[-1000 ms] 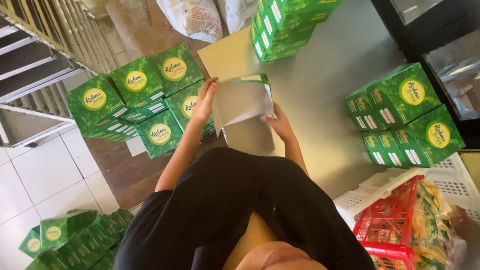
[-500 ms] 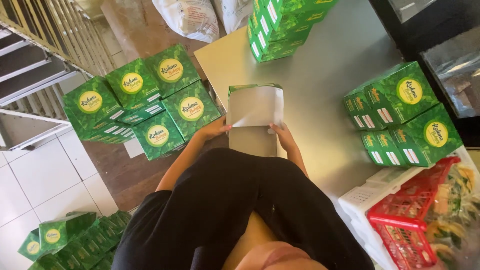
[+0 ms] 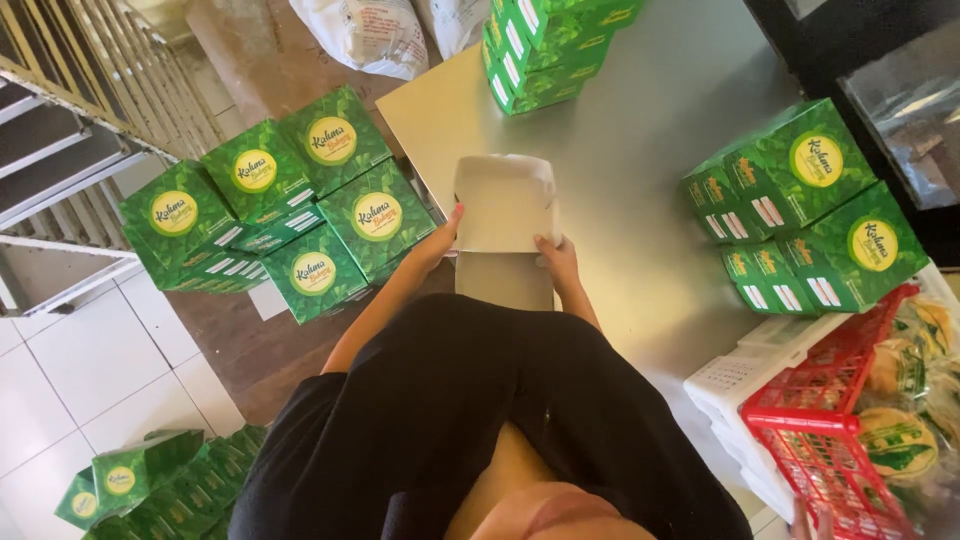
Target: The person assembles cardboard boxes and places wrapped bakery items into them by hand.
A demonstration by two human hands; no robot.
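**Both hands gripping an open carton at the table edge**

We are looking down past our black top at a half-formed cardboard box (image 3: 505, 225), its pale inside facing up and its flap raised away from us. It is sitting at the near edge of the grey table (image 3: 660, 130), between our two hands. Our left hand (image 3: 440, 240) is pressing against the box's left side, thumb up along the wall, fingers closed on it. Our right hand (image 3: 558, 258) is gripping the right side near the fold, fingers curled over the edge. Both hands are touching the box; how far the fingers are wrapping under it we cannot tell.

To the left, below the table on the brown floor, a cluster of green boxes (image 3: 290, 200) with round yellow labels is lying close together. A stack of the same green cartons (image 3: 545, 50) is standing at the far end of the table, and another group of green cartons (image 3: 810, 210) is sitting on the right, well apart from our hands. Near the lower right, a red basket (image 3: 830, 420) is resting in a white crate (image 3: 735, 380), holding bagged goods. Flattened green cartons (image 3: 150, 480) are lying on the white tiles at lower left, and white sacks (image 3: 370, 30) are leaning beyond the table.
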